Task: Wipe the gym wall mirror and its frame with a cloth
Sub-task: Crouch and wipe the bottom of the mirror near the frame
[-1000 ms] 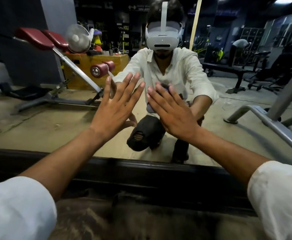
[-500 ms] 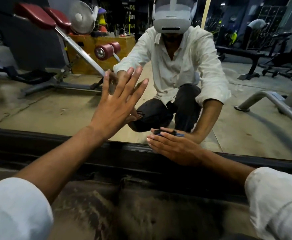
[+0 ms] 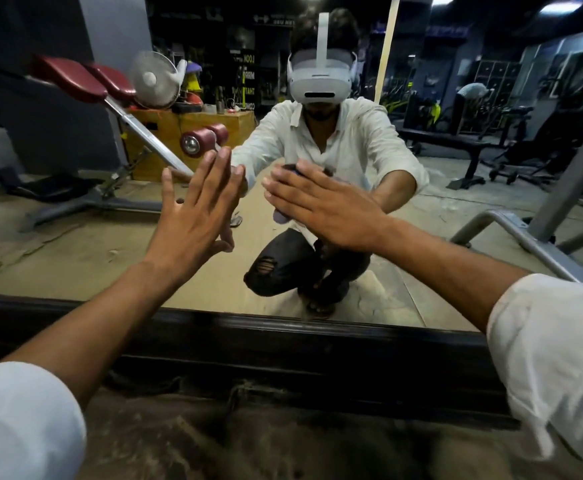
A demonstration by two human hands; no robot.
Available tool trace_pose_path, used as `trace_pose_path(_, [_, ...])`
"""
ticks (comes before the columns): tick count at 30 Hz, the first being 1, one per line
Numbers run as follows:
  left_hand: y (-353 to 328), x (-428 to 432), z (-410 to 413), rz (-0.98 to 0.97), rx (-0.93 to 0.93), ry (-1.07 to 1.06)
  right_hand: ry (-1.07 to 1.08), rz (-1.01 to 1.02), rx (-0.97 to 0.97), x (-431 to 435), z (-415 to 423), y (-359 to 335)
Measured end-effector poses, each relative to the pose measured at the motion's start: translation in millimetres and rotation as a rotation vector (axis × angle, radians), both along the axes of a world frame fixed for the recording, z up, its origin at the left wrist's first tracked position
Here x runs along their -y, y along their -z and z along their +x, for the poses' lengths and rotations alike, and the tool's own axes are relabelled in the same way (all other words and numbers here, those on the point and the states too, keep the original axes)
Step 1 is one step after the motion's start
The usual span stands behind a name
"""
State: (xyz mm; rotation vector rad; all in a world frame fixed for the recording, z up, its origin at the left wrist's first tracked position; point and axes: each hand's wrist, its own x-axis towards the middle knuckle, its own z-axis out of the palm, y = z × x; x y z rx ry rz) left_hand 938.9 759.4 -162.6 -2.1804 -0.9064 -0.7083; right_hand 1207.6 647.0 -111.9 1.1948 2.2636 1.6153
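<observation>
Since the cloth [image 3: 280, 216] was raised from frame [image 3: 283, 337] to mirror [image 3: 75, 254] under the right hand's [image 3: 324, 206] straight fingers, glass is being wiped; the left hand [image 3: 193, 220] is laid flat, empty.

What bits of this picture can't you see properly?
- Head view: the cloth is mostly under the right hand; only blue edges peek out.
- The frame: only its bottom rail shows; picture edges cut off the rest.
- The left hand's palm: hidden by its back, facing the mirror.
- Reflected wall signs: too blurry to read.
</observation>
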Motion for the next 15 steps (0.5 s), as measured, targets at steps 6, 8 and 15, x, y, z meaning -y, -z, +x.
trace_pose_path(6, [3, -4, -4, 0.035, -0.006, 0.036, -0.02, 0.163, -0.341, -21, -40, 36])
trace_pose_path(8, [10, -9, -10, 0.069, -0.026, 0.052, -0.038, 0.132, -0.276, -32, -45, 73])
trace_pose_path(15, [63, -32, -36, 0.087, -0.136, 0.04, -0.06, -0.126, -0.142, -39, -65, 197])
